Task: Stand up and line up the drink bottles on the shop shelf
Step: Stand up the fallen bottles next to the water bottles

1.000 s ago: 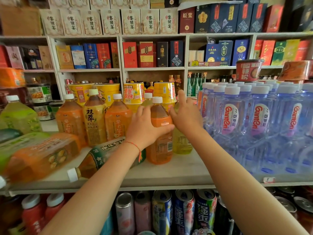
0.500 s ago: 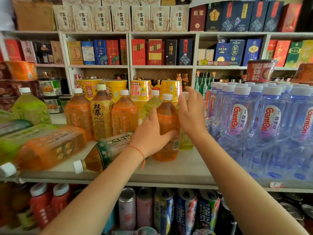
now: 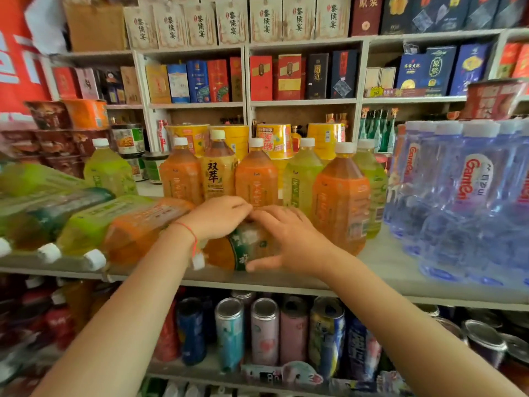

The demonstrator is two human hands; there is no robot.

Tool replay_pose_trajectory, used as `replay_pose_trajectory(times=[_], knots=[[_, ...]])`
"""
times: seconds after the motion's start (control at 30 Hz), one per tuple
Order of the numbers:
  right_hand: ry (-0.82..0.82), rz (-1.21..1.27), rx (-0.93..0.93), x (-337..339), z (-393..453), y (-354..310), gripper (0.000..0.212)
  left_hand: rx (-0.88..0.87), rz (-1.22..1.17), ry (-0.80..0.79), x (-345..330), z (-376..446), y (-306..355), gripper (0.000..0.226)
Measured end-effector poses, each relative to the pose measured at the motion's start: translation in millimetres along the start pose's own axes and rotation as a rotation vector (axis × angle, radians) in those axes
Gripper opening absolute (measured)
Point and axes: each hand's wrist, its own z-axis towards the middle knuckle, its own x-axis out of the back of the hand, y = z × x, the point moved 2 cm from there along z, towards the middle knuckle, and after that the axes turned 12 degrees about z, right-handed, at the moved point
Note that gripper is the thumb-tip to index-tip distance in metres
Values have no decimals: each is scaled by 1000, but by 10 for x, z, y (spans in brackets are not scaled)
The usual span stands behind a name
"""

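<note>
A pale, flat shop shelf point(image 3: 380, 262) ran across the view, with smooth, matte boards. On its right stood a block of clear, ribbed plastic water bottles point(image 3: 469, 202) with white caps and red lettering. In the middle, a row of upright bottles point(image 3: 256, 176) of orange and green drink stood shoulder to shoulder, rounded in shape with glossy labels; the nearest, an orange bottle point(image 3: 340, 202), stood forward of the rest. On the left, several fallen bottles point(image 3: 86, 219) lay on their sides, white caps pointing toward the shelf edge. Behind rose yellow tubs point(image 3: 274, 140) and cardboard boxes point(image 3: 289, 77); shiny cans point(image 3: 264, 330) filled the shelf below.

A smaller bottle with a dark green label point(image 3: 243, 247) lay on its side at the front middle of the shelf, just left of the forward orange bottle. The left hand point(image 3: 217, 216), a red string at its wrist, curled over the top of it. The right hand point(image 3: 289, 239) wrapped round it from the right, fingers on top and thumb underneath. The fingertips of both hands nearly met.
</note>
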Motion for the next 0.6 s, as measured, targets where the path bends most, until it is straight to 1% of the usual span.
replay_pose_trajectory(times=[0.03,0.07,0.17,0.23,0.37,0.43,0.47,0.53,0.6], knots=[[-39,-13,-49,-5,38,-23,103,-4,-96,-38,-14,-27,-79,40],[-52,-8,-98,8,86,-54,108,-11,-168,-69,-30,-61,-166,42],[-41,-42,-176,-5,188,-154,111,-52,-264,-124,-121,-74,-408,49],[-5,-93,-200,-80,217,-215,113,-66,-363,-136,-177,-74,-502,52],[105,-114,-192,-201,221,-259,121,-62,-698,-172,-224,-103,-559,49],[123,-98,-201,-224,192,-260,116,-75,-800,-176,-241,-140,-571,46],[130,-79,-213,-226,174,-264,113,-71,-868,-161,-237,-178,-570,40],[143,-33,-251,-210,143,-285,108,-29,-1029,-123,-237,-240,-561,28],[160,21,-293,-165,127,-299,103,3,-1149,-73,-257,-269,-542,25]])
